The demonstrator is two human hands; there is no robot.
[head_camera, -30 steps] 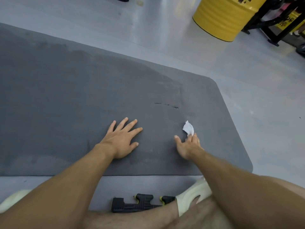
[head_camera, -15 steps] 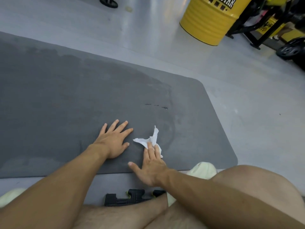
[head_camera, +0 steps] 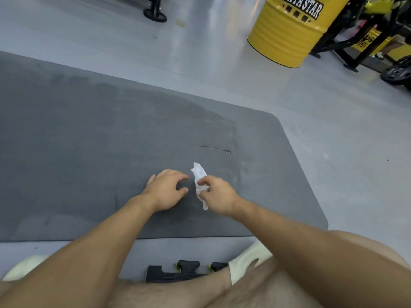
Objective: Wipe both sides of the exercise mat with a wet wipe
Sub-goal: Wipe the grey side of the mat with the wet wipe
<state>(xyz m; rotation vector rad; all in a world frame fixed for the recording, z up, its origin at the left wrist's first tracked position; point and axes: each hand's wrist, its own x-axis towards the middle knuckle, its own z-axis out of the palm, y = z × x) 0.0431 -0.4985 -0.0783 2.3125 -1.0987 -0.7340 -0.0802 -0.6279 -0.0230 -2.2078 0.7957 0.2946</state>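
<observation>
A dark grey exercise mat [head_camera: 89, 141] lies flat on the light grey floor, with its rounded right end in view and a small tear near the middle right. A darker damp patch covers much of its surface. My right hand [head_camera: 216, 194] pinches a crumpled white wet wipe [head_camera: 199, 175] just above the mat, one end sticking up and one hanging down. Just left of the wipe, my left hand [head_camera: 165, 190] hovers with its fingers curled and apart, its fingertips close to the wipe.
A yellow steel drum [head_camera: 287, 30] stands at the back right beside black gym frames and a weight plate [head_camera: 398, 73]. A black and yellow-green object [head_camera: 184, 271] lies on the floor between my white shoes [head_camera: 246, 261], in front of the mat's near edge.
My right hand went from pressing the wipe flat on the mat to pinching it and lifting it. My left hand rose from flat on the mat and curled its fingers toward the wipe.
</observation>
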